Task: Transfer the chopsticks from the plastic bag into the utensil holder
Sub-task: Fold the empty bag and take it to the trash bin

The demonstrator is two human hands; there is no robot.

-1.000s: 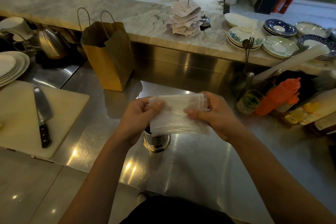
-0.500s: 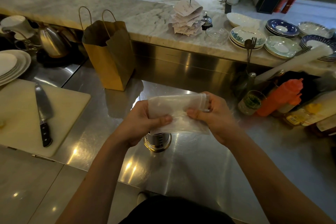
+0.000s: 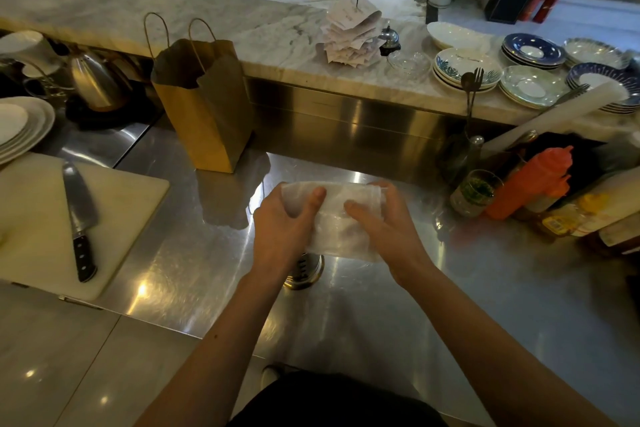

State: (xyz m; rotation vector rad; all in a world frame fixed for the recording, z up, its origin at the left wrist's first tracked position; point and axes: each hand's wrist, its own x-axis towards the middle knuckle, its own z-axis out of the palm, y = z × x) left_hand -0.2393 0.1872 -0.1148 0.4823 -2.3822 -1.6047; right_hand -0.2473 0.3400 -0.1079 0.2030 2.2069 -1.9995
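Note:
A folded translucent plastic bag (image 3: 337, 222) is held flat between both hands over the steel counter. My left hand (image 3: 284, 232) grips its left end with the thumb on top. My right hand (image 3: 381, 225) grips its right end the same way. Just beneath the bag stands the round metal utensil holder (image 3: 304, 269); only its lower part shows, the top is hidden by the bag and my hands. No chopsticks can be made out, either in the bag or in the holder.
A brown paper bag (image 3: 204, 104) stands behind the hands. A cutting board (image 3: 38, 229) with a knife (image 3: 79, 218) lies at the left. An orange squeeze bottle (image 3: 530, 184), a glass jar (image 3: 474, 192) and other bottles crowd the right. Plates (image 3: 533, 85) line the marble ledge.
Both hands have folded the bag smaller and brought their thumbs closer together on top of it. The bag has stayed above the holder.

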